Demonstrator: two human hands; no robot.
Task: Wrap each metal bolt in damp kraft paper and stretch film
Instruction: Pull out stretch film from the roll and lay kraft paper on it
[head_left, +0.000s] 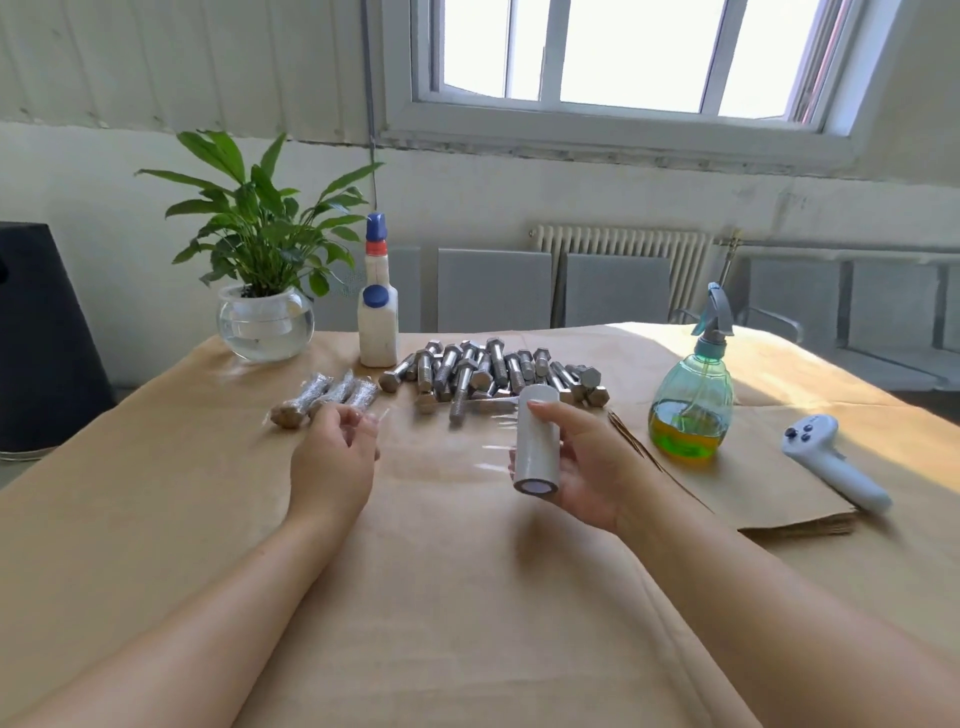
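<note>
My right hand (582, 467) grips a white roll of stretch film (537, 441), held upright above the table. A clear sheet of film (441, 441) stretches from the roll leftward to my left hand (332, 457), whose fingers pinch its free end. Behind the film lies a pile of several bare metal bolts (488, 371). Three wrapped bolts (327, 397) lie side by side just beyond my left hand. A stack of cut kraft paper sheets (753, 493) lies to the right of my right hand.
Kraft paper (467, 597) covers the table. A green spray bottle (693, 400) stands on the right, with a white controller (831, 462) beyond it. At the back stand a white glue bottle (377, 312) and a plant in a glass bowl (265, 322).
</note>
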